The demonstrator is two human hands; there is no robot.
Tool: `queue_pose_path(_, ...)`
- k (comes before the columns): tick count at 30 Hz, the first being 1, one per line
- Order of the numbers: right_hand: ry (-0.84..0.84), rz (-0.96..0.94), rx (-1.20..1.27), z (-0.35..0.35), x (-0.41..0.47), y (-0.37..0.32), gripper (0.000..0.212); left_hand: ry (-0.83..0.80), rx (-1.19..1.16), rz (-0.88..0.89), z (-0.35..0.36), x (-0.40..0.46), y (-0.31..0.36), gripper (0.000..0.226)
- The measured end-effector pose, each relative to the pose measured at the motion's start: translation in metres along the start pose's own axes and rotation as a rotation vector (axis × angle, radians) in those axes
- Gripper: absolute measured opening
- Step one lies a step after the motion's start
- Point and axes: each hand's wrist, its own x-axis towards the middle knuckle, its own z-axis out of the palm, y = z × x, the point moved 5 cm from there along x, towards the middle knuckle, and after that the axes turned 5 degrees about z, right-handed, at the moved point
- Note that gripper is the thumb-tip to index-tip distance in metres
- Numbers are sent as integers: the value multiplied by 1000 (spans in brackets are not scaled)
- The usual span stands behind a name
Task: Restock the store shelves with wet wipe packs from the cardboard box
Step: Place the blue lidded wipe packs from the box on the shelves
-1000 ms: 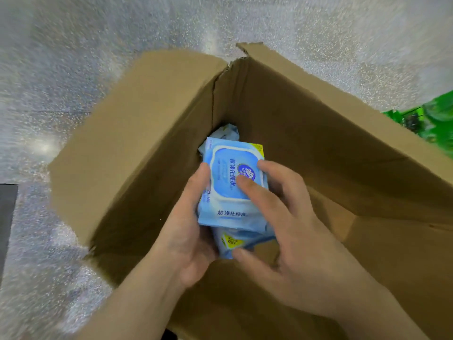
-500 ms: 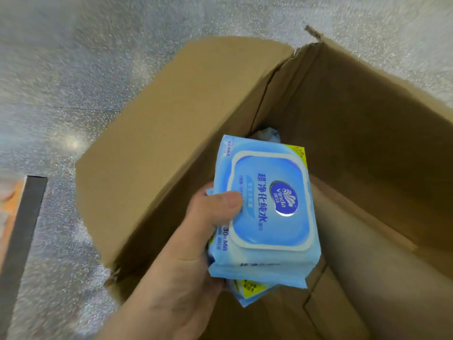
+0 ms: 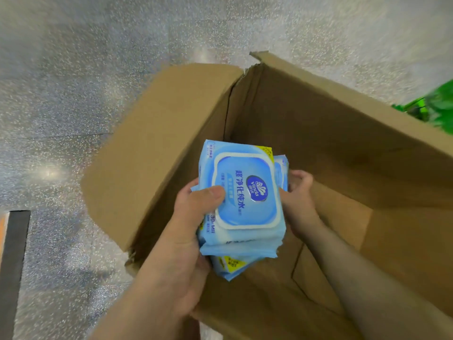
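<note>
An open cardboard box [image 3: 331,123] stands on the floor below me. Above its opening my left hand [image 3: 186,231] grips a stack of light blue wet wipe packs [image 3: 242,200], thumb on the top pack's white-rimmed lid. A further pack with a yellow corner [image 3: 230,265] sticks out underneath. My right hand [image 3: 297,200] reaches in from the right and its curled fingers hold another blue pack [image 3: 282,170] behind the stack's right edge. The box's bottom is mostly hidden by the stack and my arms.
A speckled grey floor [image 3: 73,94] surrounds the box. The box's left flap [image 3: 157,148] stands open toward me. A green packaged item [image 3: 431,106] lies past the box's right wall. A dark strip with an orange edge [image 3: 12,271] runs along the left border.
The left hand has kept the stack raised above the box. The right hand, out of view half a second ago, has come back in and taken hold of another pack at the stack's right side.
</note>
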Motion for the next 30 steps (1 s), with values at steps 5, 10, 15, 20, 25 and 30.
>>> queue_pose_path(5,-15,8,307,-87,-133,-39,73,-113,96,8,23,-41,15,91)
queue_pose_path(10,57,-150,530,-144,-283,-80,104,-274,237,-81,70,-94,1,99)
queue_pose_path(15,190,-235,706,-205,-389,-82,70,-484,351,-143,141,-163,-26,93)
queue_pose_path(20,230,-341,771,-280,-481,-75,67,-680,450,-167,222,-236,-70,94)
queue_pose_path(25,340,-378,747,-364,-551,-45,79,-758,535,-243,287,-310,-140,102)
queue_pose_path(30,451,-335,774,-447,-609,5,54,-812,582,-331,334,-381,-215,89)
